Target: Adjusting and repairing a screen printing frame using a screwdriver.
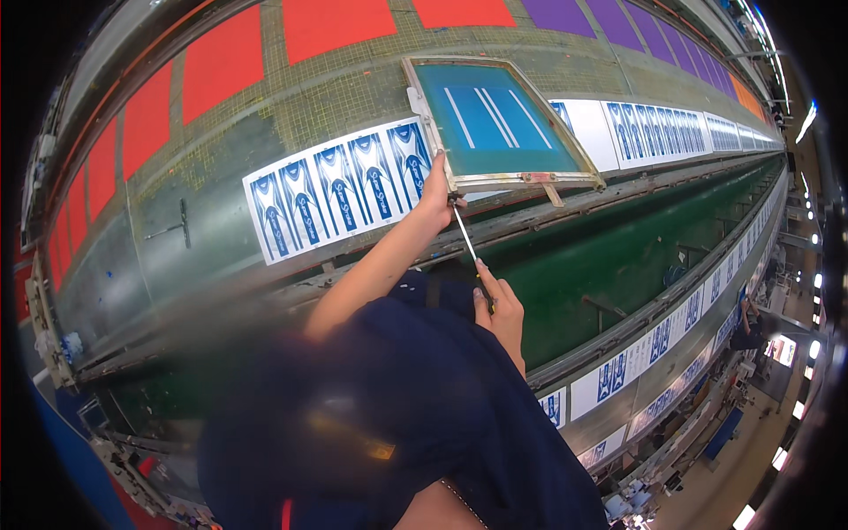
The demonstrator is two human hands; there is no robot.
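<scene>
A screen printing frame (pixel 459 146) with teal mesh and white stripes lies tilted over the long table. My left hand (pixel 433 196) has its fingers wrapped round the near-left corner of this frame. Below that corner, my right hand (pixel 502 309) grips a screwdriver (pixel 465 235) by its dark and yellow handle. The long metal shaft points up, its tip at a small dark fitting by the corner and my left fingers; exact contact is hard to make out. A white sheet with blue printed panels (pixel 340 190) lies just left of the frame, partly beneath it.
Red sheets (pixel 223 66) and purple sheets (pixel 558 16) line the table's far side. A T-shaped metal tool (pixel 185 223) lies at the left. More printed sheets (pixel 654 132) run to the right. A green trough (pixel 583 265) borders the near rail. Another person (pixel 747 327) stands far right.
</scene>
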